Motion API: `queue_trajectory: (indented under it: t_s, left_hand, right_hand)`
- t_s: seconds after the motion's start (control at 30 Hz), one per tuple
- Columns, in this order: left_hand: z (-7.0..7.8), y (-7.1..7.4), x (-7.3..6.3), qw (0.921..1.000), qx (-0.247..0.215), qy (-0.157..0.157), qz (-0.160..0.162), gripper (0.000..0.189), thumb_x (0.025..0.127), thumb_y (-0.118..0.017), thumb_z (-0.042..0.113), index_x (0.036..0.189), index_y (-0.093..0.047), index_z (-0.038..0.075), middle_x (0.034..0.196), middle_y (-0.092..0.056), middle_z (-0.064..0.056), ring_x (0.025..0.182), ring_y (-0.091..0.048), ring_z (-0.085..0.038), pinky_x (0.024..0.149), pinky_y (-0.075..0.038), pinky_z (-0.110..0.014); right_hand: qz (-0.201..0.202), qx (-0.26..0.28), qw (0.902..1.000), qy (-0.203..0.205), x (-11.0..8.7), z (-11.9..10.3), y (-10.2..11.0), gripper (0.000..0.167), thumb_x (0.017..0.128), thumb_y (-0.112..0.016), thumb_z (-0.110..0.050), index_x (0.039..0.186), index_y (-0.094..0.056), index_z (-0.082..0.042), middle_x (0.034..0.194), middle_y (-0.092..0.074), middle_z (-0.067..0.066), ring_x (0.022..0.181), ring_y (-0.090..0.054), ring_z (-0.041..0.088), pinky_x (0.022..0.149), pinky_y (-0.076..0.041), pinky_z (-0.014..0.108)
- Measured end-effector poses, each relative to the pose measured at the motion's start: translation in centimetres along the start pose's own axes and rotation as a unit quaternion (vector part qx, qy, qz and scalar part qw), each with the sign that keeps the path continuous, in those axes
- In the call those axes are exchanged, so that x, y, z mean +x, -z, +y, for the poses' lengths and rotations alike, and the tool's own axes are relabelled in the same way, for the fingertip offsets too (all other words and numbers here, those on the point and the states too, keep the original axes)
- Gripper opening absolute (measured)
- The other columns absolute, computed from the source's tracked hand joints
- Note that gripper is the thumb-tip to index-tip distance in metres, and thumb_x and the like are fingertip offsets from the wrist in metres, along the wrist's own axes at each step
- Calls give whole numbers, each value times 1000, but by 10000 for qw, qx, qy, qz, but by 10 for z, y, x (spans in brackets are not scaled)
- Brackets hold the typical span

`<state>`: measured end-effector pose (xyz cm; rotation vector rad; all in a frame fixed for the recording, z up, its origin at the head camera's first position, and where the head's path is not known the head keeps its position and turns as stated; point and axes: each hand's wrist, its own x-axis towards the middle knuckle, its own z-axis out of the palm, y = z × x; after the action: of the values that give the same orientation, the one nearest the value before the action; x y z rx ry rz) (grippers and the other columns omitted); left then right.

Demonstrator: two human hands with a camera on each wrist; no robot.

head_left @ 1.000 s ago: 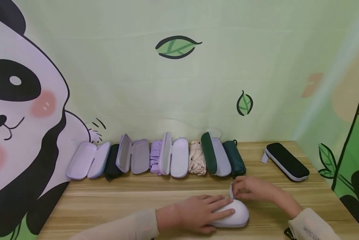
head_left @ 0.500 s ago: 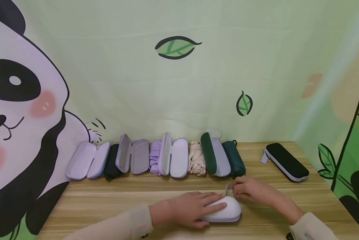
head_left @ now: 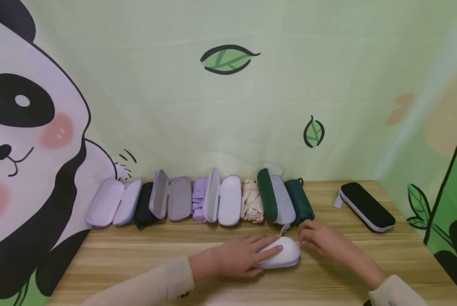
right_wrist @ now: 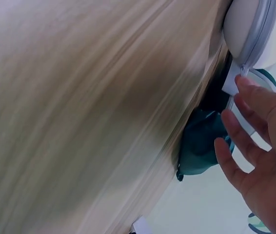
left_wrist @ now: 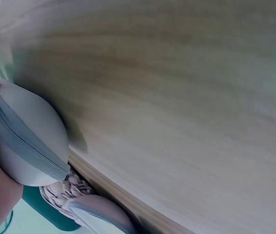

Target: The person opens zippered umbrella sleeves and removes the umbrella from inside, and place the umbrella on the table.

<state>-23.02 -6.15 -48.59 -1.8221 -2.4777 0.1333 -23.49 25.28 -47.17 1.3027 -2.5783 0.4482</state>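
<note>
A white zippered hard case (head_left: 287,251) lies near the front middle of the table, with a grey strap (head_left: 285,229) sticking up from its far side. My left hand (head_left: 232,257) rests on its left part, fingers stretched over the top and thumb at the near side. At the case's right end, my right hand (head_left: 324,241) has its thumb and a finger at the zipper pull (right_wrist: 244,71), appearing to pinch it. The right wrist view shows the other fingers (right_wrist: 230,163) spread. The grey zip band (left_wrist: 28,141) looks closed along the side seen in the left wrist view.
Along the back stand several opened hard cases, such as a grey one (head_left: 179,198) and a green one (head_left: 266,194). Among them lie compact umbrellas: black (head_left: 144,206), purple (head_left: 199,199), beige (head_left: 252,204) and dark teal (head_left: 300,202). A black zippered case (head_left: 367,205) lies at right.
The white case and my left hand have shifted left and away from me. My right hand, formerly beside the grey strap, is now at the case's right end.
</note>
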Motion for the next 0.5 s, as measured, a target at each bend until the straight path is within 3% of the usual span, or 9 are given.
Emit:
queue_trajectory:
  t_s: [0.23, 0.5]
  left_hand:
    - [-8, -1, 0, 9995, 122, 273, 42, 81, 105, -48, 49, 165, -4, 20, 170, -12, -12, 148, -34, -28, 114, -38, -41]
    - [-6, -7, 1, 9982, 271, 491, 223, 80, 103, -49, 49, 165, -9, 19, 169, -16, -13, 146, -38, -27, 109, -44, -42]
  right_hand:
    - [99, -268, 9989, -379, 4, -2, -3, 12, 85, -80, -7, 88, -72, -15, 103, -65, 0, 87, -64, 16, 76, -56, 36]
    - [352, -425, 9967, -600, 3, -10, -7, 16, 81, -83, -5, 85, -72, -16, 101, -64, 1, 81, -65, 17, 70, -55, 36]
